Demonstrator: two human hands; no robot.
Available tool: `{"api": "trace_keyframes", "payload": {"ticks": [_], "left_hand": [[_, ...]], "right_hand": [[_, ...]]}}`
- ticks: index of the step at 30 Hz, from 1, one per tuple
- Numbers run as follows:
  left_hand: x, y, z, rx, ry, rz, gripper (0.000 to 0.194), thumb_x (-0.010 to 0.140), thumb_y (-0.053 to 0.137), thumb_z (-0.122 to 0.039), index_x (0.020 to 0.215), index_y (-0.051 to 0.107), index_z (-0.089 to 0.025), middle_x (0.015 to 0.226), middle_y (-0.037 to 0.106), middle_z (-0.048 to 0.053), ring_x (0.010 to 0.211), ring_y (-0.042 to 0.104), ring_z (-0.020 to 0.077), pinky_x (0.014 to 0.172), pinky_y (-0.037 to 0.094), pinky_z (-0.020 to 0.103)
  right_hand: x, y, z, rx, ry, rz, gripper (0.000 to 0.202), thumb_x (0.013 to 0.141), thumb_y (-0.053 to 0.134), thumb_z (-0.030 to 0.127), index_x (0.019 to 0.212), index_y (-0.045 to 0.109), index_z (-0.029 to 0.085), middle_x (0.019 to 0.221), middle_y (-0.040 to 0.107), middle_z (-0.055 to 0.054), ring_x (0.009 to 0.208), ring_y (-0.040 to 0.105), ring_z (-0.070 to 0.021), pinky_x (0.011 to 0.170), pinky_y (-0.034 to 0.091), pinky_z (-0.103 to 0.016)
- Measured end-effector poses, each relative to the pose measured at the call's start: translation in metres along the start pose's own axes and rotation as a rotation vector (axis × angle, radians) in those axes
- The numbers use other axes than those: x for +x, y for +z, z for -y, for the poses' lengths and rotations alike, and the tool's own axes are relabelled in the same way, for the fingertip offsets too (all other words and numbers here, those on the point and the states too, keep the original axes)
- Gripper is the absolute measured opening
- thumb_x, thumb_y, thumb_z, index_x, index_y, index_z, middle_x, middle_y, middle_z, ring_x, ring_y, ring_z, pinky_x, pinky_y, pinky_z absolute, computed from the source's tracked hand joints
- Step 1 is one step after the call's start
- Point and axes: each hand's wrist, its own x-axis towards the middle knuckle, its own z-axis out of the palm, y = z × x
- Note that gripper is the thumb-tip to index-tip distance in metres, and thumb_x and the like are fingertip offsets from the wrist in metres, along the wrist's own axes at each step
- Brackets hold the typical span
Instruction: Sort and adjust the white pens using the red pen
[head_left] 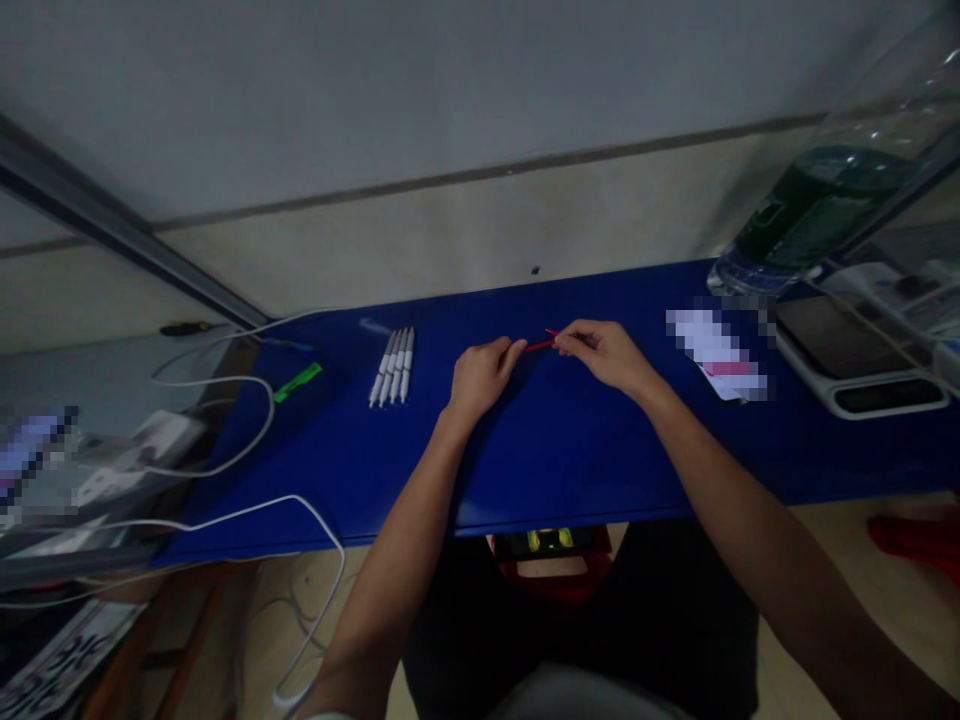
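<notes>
**Two hands meeting over a thin red stick at a blue table**

I am looking down at a long blue table (pixel 570 450) running against a pale wall. A clear water jug (pixel 817 210) is standing at the far right beside a flat scale (pixel 862 375), and white cables (pixel 247 440) are trailing off the left edge. Five white pens (pixel 393 367) are lying side by side left of centre, with a green marker (pixel 298 382) further left.

The left hand (pixel 480 377) and right hand (pixel 604 353) are nearly touching above the middle of the table, each pinching an end of a thin red stick (pixel 541 344) between fingertips closed narrow around it.

I am judging the stick slender enough to bend or slip if the two pinches pull unevenly. The light is dim, the stick's ends are disappearing inside the fingers, and I cannot tell what it is; a card at right is blurred out.
</notes>
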Motion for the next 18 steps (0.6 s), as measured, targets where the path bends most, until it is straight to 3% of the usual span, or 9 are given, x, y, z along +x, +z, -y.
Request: {"api": "trace_keyframes", "payload": {"ticks": [5, 12, 18], "left_hand": [[-0.0011, -0.0015, -0.0028, -0.141, 0.015, -0.038, 0.039, 0.099, 0.045, -0.056, 0.097, 0.061, -0.02, 0.068, 0.061, -0.002, 0.059, 0.053, 0.0119, 0.059, 0.033, 0.024], [0.0016, 0.0022, 0.001, -0.136, -0.034, -0.077, 0.05, 0.104, 0.03, -0.05, 0.079, 0.058, -0.018, 0.062, 0.056, 0.0, 0.055, 0.048, 0.0116, 0.057, 0.029, 0.026], [0.0017, 0.0015, -0.0002, -0.172, -0.046, -0.064, 0.04, 0.102, 0.039, -0.051, 0.094, 0.06, -0.018, 0.065, 0.057, -0.001, 0.056, 0.051, 0.0115, 0.057, 0.03, 0.024]], "right_hand": [[0.0006, -0.0022, 0.0031, -0.015, 0.019, 0.053, 0.044, 0.093, 0.055, 0.054, 0.071, 0.069, 0.019, 0.067, 0.066, -0.004, 0.065, 0.06, -0.0162, 0.065, 0.045, -0.031], [0.0021, -0.0043, 0.0015, 0.057, 0.005, 0.007, 0.031, 0.086, 0.066, 0.05, 0.084, 0.072, 0.02, 0.077, 0.069, -0.004, 0.07, 0.061, -0.0172, 0.067, 0.045, -0.032], [0.0012, -0.006, 0.005, -0.015, 0.039, 0.022, 0.045, 0.092, 0.055, 0.057, 0.076, 0.072, 0.019, 0.063, 0.062, -0.003, 0.06, 0.056, -0.015, 0.06, 0.041, -0.031]]}}
